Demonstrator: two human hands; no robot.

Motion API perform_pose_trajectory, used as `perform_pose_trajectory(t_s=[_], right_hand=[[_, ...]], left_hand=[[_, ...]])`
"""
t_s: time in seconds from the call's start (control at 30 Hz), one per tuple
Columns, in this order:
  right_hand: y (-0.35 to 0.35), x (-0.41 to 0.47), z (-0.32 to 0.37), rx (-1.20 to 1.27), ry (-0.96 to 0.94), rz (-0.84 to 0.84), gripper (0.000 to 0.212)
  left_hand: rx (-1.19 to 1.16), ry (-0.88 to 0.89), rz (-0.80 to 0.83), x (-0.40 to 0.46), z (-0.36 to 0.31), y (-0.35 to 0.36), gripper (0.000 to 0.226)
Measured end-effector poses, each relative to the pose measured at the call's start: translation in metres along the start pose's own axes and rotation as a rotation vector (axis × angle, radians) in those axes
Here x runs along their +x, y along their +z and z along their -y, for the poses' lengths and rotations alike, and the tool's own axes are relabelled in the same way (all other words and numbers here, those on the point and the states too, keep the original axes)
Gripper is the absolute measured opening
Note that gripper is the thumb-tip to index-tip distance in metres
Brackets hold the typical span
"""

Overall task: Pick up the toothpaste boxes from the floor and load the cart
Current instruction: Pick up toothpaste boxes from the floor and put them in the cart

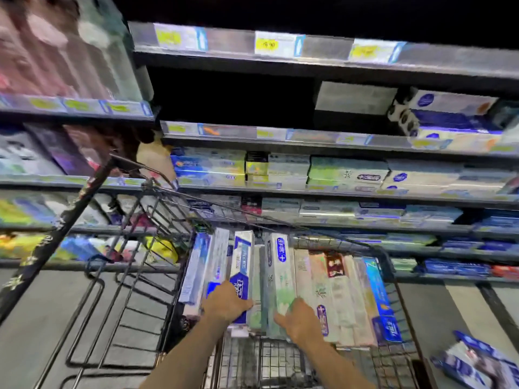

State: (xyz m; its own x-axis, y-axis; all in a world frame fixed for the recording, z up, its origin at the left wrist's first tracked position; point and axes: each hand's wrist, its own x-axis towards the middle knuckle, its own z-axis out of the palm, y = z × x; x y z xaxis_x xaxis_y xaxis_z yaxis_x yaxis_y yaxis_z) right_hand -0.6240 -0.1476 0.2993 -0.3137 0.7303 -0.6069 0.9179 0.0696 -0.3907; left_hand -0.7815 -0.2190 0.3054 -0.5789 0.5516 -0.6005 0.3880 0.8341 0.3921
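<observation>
Here your left hand point(226, 303) grips a blue-and-white toothpaste box point(242, 265) and your right hand point(302, 321) rests loosely on a pale green carton point(280, 279), both boxes running lengthwise away from you in the black wire cart point(157, 220), while more blue boxes point(474, 360) lie on the floor beyond its right edge, nearer your right hand.

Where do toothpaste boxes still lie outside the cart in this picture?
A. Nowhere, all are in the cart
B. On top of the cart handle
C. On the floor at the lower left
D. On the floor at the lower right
D: blue and white toothpaste boxes lie on the floor right of the cart.
</observation>
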Motion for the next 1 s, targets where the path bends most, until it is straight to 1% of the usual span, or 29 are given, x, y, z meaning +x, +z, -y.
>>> perform_pose_trajectory(t_s=[0.13, 0.3, 0.4, 0.5, 0.6, 0.67, 0.7, 0.8, 0.87, 1.0], right_hand=[[0.023, 0.03, 0.004, 0.069, 0.046, -0.005, 0.048], [0.037, 0.054, -0.002, 0.061, 0.038, -0.022, 0.047], [0.044, 0.061, -0.006, 0.044, 0.019, -0.038, 0.042], [0.043, 0.059, -0.009, 0.057, 0.006, -0.009, 0.037], [0.034, 0.054, -0.006, 0.116, -0.024, -0.008, 0.04], [0.02, 0.05, -0.002, 0.128, -0.046, -0.051, 0.043], [0.01, 0.047, 0.0, 0.123, -0.059, -0.074, 0.044], [-0.027, 0.036, 0.004, 0.032, -0.109, -0.148, 0.053], [-0.054, 0.026, 0.001, -0.053, -0.146, -0.218, 0.055], [-0.105, 0.007, -0.026, -0.239, -0.198, -0.347, 0.058]], left_hand=[[0.003, -0.019, 0.03, 0.038, 0.006, 0.026, 0.063], [-0.01, -0.067, 0.058, 0.062, 0.008, 0.054, 0.065], [-0.014, -0.084, 0.013, 0.066, 0.011, 0.064, 0.057], [-0.025, -0.086, -0.021, 0.061, 0.011, 0.065, 0.048], [-0.065, -0.014, -0.043, 0.054, 0.007, 0.052, 0.045], [-0.085, 0.07, -0.051, 0.048, -0.001, 0.033, 0.034], [-0.058, 0.115, -0.056, 0.046, -0.007, 0.021, 0.031], [0.087, 0.204, -0.096, 0.036, -0.033, -0.017, 0.045], [0.178, 0.255, -0.126, 0.026, -0.055, -0.038, 0.049], [0.487, 0.453, -0.155, 0.011, -0.105, -0.057, 0.066]])
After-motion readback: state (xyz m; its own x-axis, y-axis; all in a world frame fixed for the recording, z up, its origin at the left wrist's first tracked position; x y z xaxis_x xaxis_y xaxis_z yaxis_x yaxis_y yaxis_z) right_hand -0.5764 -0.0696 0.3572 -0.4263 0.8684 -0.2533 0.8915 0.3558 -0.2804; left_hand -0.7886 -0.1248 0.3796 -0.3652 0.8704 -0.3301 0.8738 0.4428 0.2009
